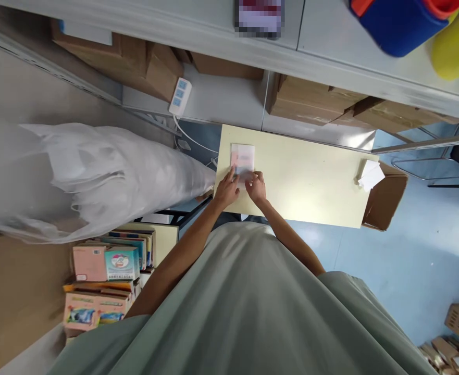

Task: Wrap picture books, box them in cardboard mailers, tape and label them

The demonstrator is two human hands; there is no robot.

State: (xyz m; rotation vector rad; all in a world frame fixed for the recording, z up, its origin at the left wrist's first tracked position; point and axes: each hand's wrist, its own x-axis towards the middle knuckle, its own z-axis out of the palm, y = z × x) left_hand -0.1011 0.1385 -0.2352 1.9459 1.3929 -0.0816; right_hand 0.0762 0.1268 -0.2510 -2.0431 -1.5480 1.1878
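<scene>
On the pale yellow table lies a thin flat rectangle, like a booklet or card, with pink, white and bluish-grey areas under what looks like a translucent cover. My left hand rests at its lower left corner, fingers spread and the index finger stretched onto it. At the lower right corner, my right hand has its fingers curled and pressed together on the edge of the flat rectangle. The exact contact of the right fingertips is too small to make out.
White papers lie at the table's right end, beside an open cardboard box. A big plastic-wrapped roll stands to the left. Stacked boxed goods sit lower left. A shelf with cartons and a power strip runs behind.
</scene>
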